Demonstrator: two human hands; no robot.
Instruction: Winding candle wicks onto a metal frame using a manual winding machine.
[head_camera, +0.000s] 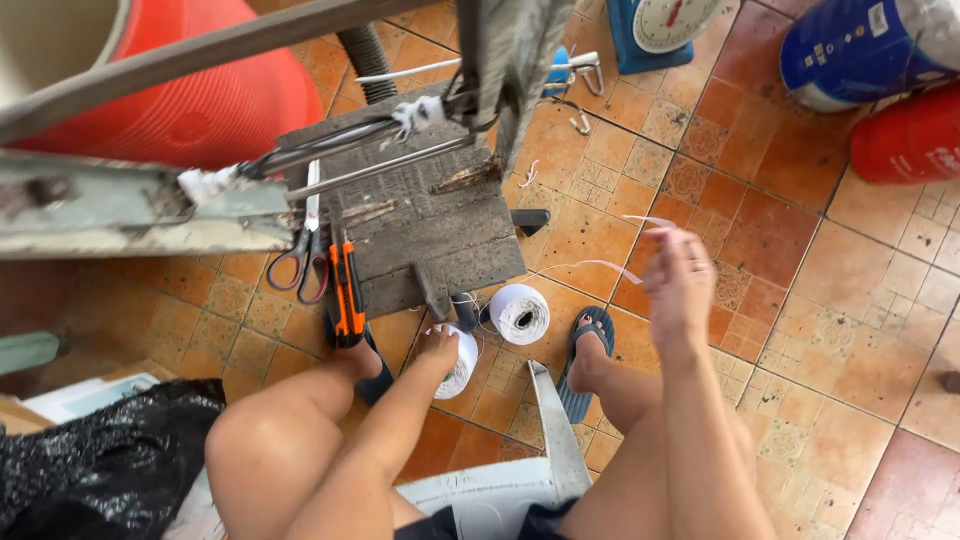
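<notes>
Two bare knees fill the bottom of the view, with a black plastic bag (95, 450) at the far left, cut off by the edge. On the grey wooden tabletop (440, 225) lie one pair of scissors (303, 250) and one orange utility knife (347, 290). Two white spools of string stand on the tiled floor (880, 330): the left hand (437, 345) rests on the nearer spool (460, 362), fingers closed over its top and hiding part of it, and the second spool (520, 312) stands just beside it. One thin white string (600, 266) runs up to the right hand (678, 280), which is blurred; its fingers seem pinched on the string, but I cannot tell surely. One sandal (585, 365) shows fully; the other is mostly hidden under the left leg.
</notes>
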